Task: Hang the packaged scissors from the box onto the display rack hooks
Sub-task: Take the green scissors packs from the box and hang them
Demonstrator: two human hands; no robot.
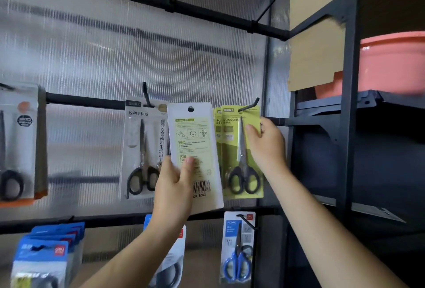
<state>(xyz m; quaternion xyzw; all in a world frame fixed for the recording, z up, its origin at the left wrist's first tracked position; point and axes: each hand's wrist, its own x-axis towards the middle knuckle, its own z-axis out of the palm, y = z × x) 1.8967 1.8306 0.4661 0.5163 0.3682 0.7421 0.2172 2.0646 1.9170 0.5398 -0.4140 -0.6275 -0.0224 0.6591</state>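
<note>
White-backed scissors pack (195,149) is just left of the black hook (249,105). Your left hand (174,186) grips its lower part, thumb across the back. Your right hand (266,143) pinches the right edge of the green pack (236,140) hanging on that hook.

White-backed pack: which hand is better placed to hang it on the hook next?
Probably left. The left hand grips the white-backed pack, hole uppermost, beside the hook. The right hand holds the green pack hanging there.
</note>
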